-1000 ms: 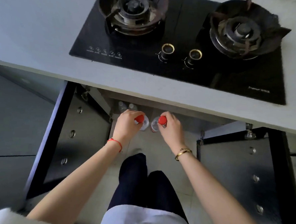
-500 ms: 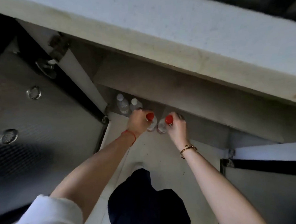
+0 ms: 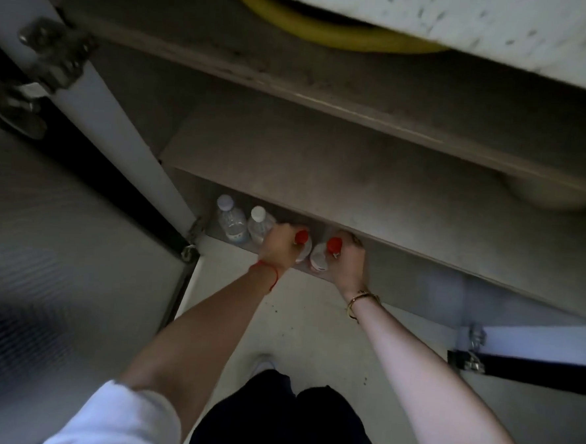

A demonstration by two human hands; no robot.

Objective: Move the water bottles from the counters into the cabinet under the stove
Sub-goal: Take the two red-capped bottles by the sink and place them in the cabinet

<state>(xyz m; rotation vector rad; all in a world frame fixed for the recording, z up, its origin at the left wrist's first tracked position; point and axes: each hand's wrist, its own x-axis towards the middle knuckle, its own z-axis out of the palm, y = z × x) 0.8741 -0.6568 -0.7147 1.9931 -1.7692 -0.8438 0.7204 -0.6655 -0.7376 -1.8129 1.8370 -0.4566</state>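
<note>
We have both hands down at the cabinet floor [image 3: 401, 280], each wrapped around a red-capped bottle: the left hand [image 3: 279, 250] is closed on the left red-capped bottle [image 3: 302, 244], and the right hand [image 3: 347, 263] is closed on the right red-capped bottle [image 3: 323, 256]. The two bottles stand just beside each other at the near edge of the cabinet floor, caps up, long axes upright and tilted only by our steep view. What matters for the next move, as we judge it, is that the open room lies farther in and to the right, under the shelf [image 3: 322, 168], while to the left two white-capped bottles [image 3: 231, 218] already stand in a row near the left wall, the closer one touching or nearly touching our left hand. So the left bottle has a neighbour to clear, and the right one has free floor beside it. Whether the bottle bases already rest on the floor we cannot tell, since our hands cover the bodies and bases. The far part of the cabinet is hidden by the shelf, the light is dim, and the open door [image 3: 60, 242] on the left is blurred.
</note>
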